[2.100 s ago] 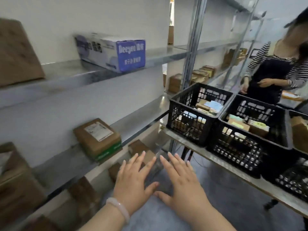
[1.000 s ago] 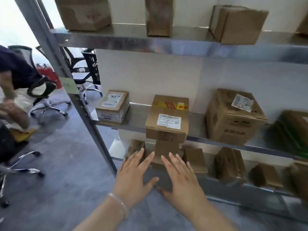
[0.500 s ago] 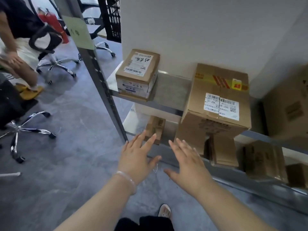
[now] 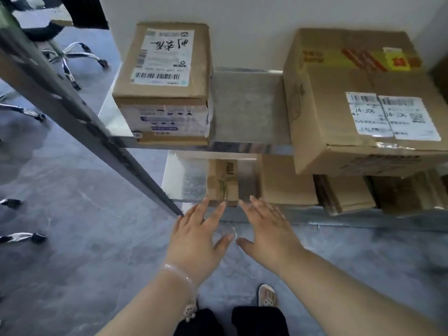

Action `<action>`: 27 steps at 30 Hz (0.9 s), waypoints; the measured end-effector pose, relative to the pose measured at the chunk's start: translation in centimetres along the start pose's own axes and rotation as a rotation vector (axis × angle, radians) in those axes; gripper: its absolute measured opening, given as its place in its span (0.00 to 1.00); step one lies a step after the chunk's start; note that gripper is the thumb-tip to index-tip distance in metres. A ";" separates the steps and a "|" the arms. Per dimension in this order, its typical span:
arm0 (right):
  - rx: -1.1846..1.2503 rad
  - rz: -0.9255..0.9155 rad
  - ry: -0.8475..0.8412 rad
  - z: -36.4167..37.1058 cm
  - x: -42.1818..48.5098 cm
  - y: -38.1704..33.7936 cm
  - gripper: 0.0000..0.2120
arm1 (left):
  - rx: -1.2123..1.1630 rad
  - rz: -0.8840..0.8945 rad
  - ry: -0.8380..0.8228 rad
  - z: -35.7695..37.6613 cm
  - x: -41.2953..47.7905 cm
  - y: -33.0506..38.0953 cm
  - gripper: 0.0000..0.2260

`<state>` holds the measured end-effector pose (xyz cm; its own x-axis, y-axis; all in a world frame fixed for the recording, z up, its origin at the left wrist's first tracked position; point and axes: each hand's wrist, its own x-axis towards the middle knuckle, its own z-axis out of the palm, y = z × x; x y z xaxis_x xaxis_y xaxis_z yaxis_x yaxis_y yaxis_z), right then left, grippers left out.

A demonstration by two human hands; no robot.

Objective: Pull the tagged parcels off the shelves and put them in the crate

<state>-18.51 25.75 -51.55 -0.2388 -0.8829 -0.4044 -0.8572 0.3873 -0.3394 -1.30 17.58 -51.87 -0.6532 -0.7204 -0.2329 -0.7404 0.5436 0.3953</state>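
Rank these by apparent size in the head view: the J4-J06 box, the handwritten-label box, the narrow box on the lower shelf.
1. J4-J06 box
2. handwritten-label box
3. narrow box, lower and farther, so its true size is unsure

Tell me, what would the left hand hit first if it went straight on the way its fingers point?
Probably the narrow brown parcel on the lower shelf: the left hand aims its straight fingers at that parcel's front, though depth is unclear.

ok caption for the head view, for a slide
Left hand and right hand, both open, reach toward the small parcel on the lower shelf, beneath two labelled boxes.
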 end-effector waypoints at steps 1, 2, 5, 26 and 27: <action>0.016 0.010 -0.008 1.0 0.7 -0.4 0.40 | 0.026 0.014 -0.019 0.0 0.6 -1.0 0.30; 0.036 0.021 -0.006 1.9 1.4 -0.7 0.39 | 0.050 0.018 -0.037 0.0 1.4 -2.0 0.30; 0.109 0.086 0.062 4.0 3.8 -1.0 0.38 | 0.080 0.014 -0.078 0.7 4.4 -4.6 0.29; 0.912 0.396 0.040 11.6 14.8 3.3 0.35 | -0.672 -0.240 -0.098 11.9 15.2 -7.4 0.20; 0.908 0.373 0.082 11.6 14.2 3.0 0.34 | -0.712 -0.258 -0.086 11.8 15.0 -7.3 0.18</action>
<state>-19.16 17.42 -68.16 -0.4828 -0.6653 -0.5694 -0.0525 0.6711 -0.7395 -7.59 7.90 -68.76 -0.5050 -0.7349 -0.4527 -0.6098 -0.0674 0.7897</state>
